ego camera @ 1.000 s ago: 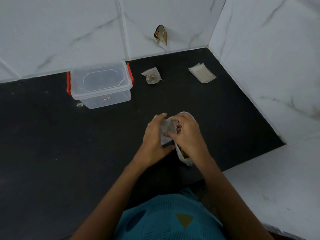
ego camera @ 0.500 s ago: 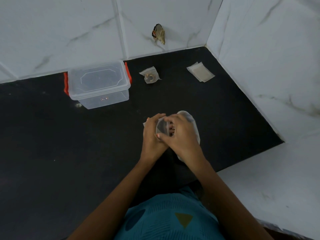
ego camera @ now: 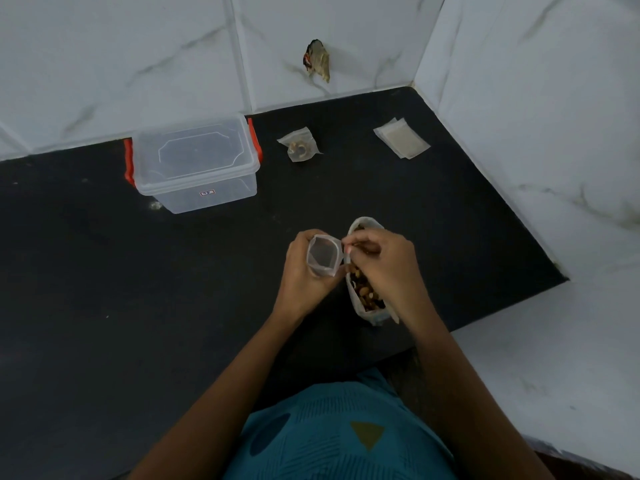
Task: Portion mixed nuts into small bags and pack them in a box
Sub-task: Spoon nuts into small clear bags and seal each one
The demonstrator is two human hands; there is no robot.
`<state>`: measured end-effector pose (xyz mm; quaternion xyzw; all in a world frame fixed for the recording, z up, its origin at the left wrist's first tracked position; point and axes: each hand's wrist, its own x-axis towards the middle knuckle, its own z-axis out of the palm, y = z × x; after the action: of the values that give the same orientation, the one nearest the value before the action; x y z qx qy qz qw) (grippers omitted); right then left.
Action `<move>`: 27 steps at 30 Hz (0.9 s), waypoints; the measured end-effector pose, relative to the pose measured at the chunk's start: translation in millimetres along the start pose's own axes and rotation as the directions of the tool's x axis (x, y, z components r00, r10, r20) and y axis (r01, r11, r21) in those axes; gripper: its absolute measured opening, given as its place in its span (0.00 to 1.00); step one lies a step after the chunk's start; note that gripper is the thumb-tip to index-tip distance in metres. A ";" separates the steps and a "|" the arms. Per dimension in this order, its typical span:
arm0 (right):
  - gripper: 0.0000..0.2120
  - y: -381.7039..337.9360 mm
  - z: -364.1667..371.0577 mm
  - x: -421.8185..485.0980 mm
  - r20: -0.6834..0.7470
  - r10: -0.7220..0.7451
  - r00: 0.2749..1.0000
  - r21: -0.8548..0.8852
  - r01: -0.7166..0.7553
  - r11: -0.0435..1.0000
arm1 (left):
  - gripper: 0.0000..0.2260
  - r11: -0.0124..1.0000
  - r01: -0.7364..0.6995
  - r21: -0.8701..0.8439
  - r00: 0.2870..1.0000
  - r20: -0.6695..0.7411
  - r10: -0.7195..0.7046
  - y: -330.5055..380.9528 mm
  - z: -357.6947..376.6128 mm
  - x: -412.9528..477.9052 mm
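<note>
The left grip wraps round the small bag, and the right grip curls just beside it, over the nut bag, but I can't tell if it holds anything.

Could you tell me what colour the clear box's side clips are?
The clips are orange-red; head view.

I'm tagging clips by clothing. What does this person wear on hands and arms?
The left hand and right hand are bare: no gloves, rings or watch. No sleeves are in view. Below them lies a teal patterned fabric garment with a dark oval and an olive triangle.
</note>
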<state>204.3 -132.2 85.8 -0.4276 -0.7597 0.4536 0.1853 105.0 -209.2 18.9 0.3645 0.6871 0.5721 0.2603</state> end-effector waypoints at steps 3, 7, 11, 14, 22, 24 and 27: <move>0.07 13.4 -10.7 0.3 -0.008 0.091 0.996 0.001 -0.091 0.996 | 0.24 0.999 0.014 0.045 1.000 0.026 -0.015 -6.0 -1.5 -1.2; 0.07 39.7 -16.7 -7.6 0.017 0.232 0.973 -0.091 -0.229 0.969 | 0.25 0.998 0.035 0.044 0.997 0.066 -0.037 -12.0 -1.5 -3.2; 0.12 58.7 -16.1 -26.7 0.016 0.282 0.959 -0.296 -0.265 0.918 | 0.21 0.997 0.041 0.058 0.995 0.086 -0.046 -19.2 0.8 -4.5; 0.18 65.8 -15.1 -36.4 0.072 0.323 0.944 -0.439 -0.261 0.860 | 0.18 0.996 0.079 0.045 0.990 0.112 -0.083 -21.0 3.0 -5.7; 0.10 74.9 -22.6 -25.9 -0.147 0.205 0.968 -0.156 -0.227 0.961 | 0.13 0.981 0.187 -0.043 0.967 0.184 -0.177 -24.6 6.8 -12.0; 0.09 76.4 -22.4 -20.1 -0.176 0.198 0.964 -0.056 -0.210 0.976 | 0.13 0.975 0.218 -0.047 0.958 0.202 -0.204 -25.1 8.2 -11.8; 0.09 80.2 -19.7 -14.8 -0.218 0.172 0.961 0.030 -0.170 0.985 | 0.19 0.974 0.225 -0.036 0.955 0.205 -0.213 -26.1 10.4 -11.3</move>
<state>264.5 -115.9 29.6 -0.5381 -0.6923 0.4218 0.2306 114.6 -214.1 -9.4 0.3341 0.6762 0.5203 0.4005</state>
